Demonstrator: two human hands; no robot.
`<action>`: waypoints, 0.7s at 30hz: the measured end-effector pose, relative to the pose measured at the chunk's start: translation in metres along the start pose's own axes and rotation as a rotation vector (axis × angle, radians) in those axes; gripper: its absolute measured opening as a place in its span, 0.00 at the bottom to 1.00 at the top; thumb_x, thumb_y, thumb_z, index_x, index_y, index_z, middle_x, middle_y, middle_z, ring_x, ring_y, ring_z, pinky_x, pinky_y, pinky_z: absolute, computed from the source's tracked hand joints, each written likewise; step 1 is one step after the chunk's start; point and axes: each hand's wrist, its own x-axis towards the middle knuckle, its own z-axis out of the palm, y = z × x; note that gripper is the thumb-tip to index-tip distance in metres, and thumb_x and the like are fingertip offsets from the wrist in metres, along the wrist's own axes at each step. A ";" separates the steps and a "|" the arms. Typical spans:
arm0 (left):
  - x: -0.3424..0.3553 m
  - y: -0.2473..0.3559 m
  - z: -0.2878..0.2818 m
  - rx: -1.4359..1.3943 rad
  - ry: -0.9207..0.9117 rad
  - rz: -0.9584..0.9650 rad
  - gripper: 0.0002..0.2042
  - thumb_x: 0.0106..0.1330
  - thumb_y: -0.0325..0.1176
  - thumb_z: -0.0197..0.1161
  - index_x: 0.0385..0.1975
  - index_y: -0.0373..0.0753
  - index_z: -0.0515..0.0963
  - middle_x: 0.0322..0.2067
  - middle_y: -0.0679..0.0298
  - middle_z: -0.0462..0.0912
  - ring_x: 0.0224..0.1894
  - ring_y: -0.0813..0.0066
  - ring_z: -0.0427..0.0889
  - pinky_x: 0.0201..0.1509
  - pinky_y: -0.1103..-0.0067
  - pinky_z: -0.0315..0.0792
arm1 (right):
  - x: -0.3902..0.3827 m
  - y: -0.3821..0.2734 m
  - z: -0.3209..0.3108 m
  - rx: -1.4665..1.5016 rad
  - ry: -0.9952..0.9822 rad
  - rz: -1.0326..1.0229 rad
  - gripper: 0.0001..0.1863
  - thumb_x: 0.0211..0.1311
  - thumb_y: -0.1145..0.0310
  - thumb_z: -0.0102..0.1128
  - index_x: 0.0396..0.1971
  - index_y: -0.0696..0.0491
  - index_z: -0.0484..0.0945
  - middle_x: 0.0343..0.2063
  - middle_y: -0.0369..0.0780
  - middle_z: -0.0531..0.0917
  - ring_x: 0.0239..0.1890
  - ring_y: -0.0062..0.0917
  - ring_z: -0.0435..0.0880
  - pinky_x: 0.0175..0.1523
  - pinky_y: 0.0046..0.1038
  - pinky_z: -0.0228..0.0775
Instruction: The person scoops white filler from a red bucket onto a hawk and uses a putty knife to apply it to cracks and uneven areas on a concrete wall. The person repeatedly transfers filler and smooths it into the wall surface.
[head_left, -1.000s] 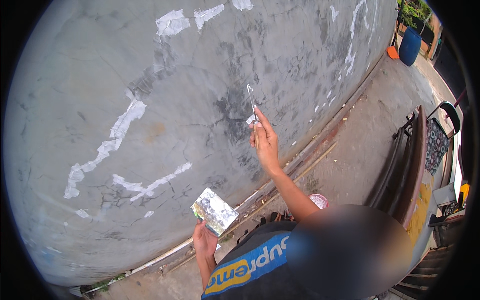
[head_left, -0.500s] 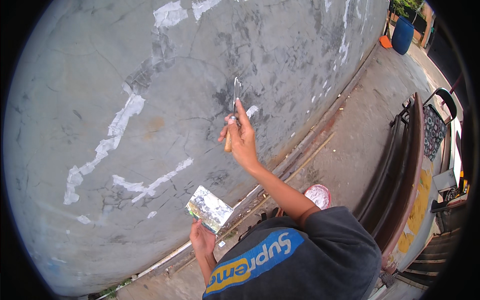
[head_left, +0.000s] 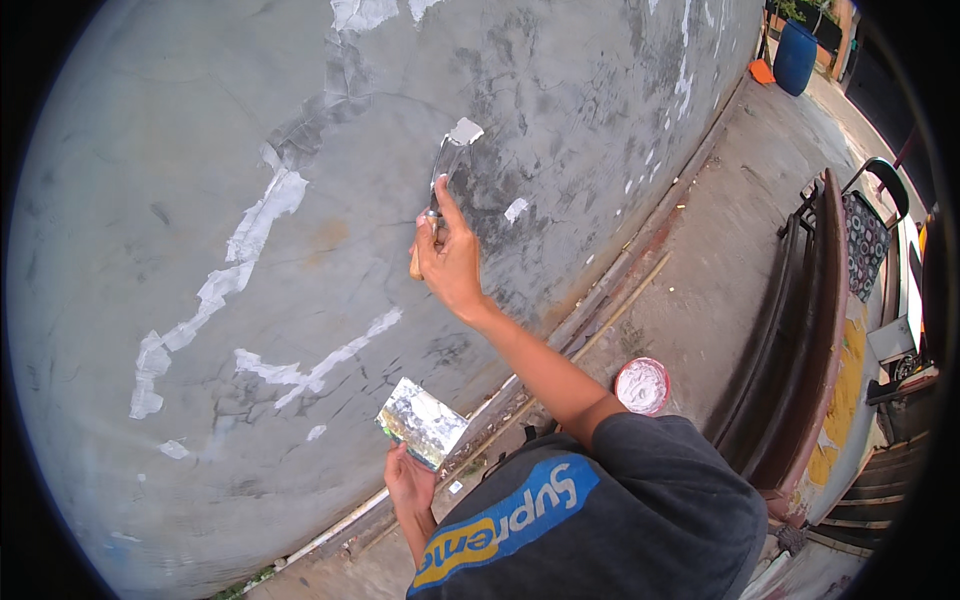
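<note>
My right hand (head_left: 455, 268) grips a putty knife (head_left: 418, 262) by its wooden handle, index finger stretched along the metal blade. White putty (head_left: 465, 131) covers the blade's wide tip, which is at the cracked grey wall (head_left: 380, 210); whether it touches cannot be told. Lower down, near the foot of the wall, my left hand (head_left: 408, 488) holds a flat rectangular plate (head_left: 428, 415) smeared with white putty, thumb and fingers at its near edge. A small white patch (head_left: 515, 210) lies on the wall to the right of my right hand.
Long white filler strips (head_left: 245, 240) run down the wall on the left. A red-rimmed tub (head_left: 642, 386) of white putty stands on the floor beside my right arm. Farther right are a dark wooden bench (head_left: 800, 370), a patterned chair (head_left: 866, 240) and a blue barrel (head_left: 796, 58).
My right hand has moved left and slightly up with the putty knife. The blade has turned so its putty-covered face shows. My left hand still holds the plate, nearly unmoved.
</note>
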 end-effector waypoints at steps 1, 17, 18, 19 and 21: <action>0.002 0.002 -0.001 0.023 -0.002 -0.007 0.23 0.64 0.34 0.51 0.58 0.32 0.65 0.57 0.58 0.73 0.59 0.64 0.72 0.65 0.67 0.62 | -0.005 -0.002 -0.005 0.007 -0.024 0.041 0.30 0.70 0.73 0.49 0.69 0.60 0.53 0.21 0.34 0.73 0.19 0.15 0.74 0.25 0.21 0.70; 0.022 0.008 -0.019 0.019 -0.093 -0.082 0.23 0.64 0.34 0.50 0.59 0.35 0.65 0.57 0.59 0.73 0.60 0.66 0.70 0.66 0.67 0.60 | 0.016 -0.077 -0.080 0.096 -0.321 0.410 0.28 0.62 0.75 0.49 0.63 0.65 0.63 0.30 0.40 0.79 0.16 0.18 0.75 0.18 0.24 0.70; 0.021 0.007 -0.019 0.020 -0.085 -0.084 0.23 0.64 0.33 0.50 0.59 0.35 0.65 0.58 0.59 0.73 0.61 0.66 0.70 0.66 0.67 0.60 | 0.015 -0.083 -0.081 0.137 -0.360 0.444 0.27 0.63 0.76 0.48 0.63 0.65 0.62 0.29 0.39 0.78 0.16 0.17 0.75 0.17 0.22 0.69; 0.021 0.009 -0.016 0.031 -0.106 -0.078 0.23 0.64 0.33 0.50 0.59 0.35 0.65 0.58 0.59 0.72 0.61 0.66 0.70 0.66 0.67 0.60 | 0.020 -0.080 -0.083 0.118 -0.290 0.403 0.27 0.63 0.76 0.49 0.63 0.65 0.63 0.29 0.39 0.78 0.16 0.17 0.75 0.17 0.22 0.69; 0.019 0.014 -0.006 0.055 -0.151 -0.082 0.23 0.64 0.33 0.50 0.59 0.35 0.65 0.58 0.59 0.72 0.61 0.66 0.70 0.67 0.67 0.60 | 0.039 -0.074 -0.090 0.072 -0.136 0.323 0.26 0.63 0.75 0.49 0.62 0.65 0.63 0.28 0.39 0.78 0.16 0.18 0.75 0.17 0.22 0.70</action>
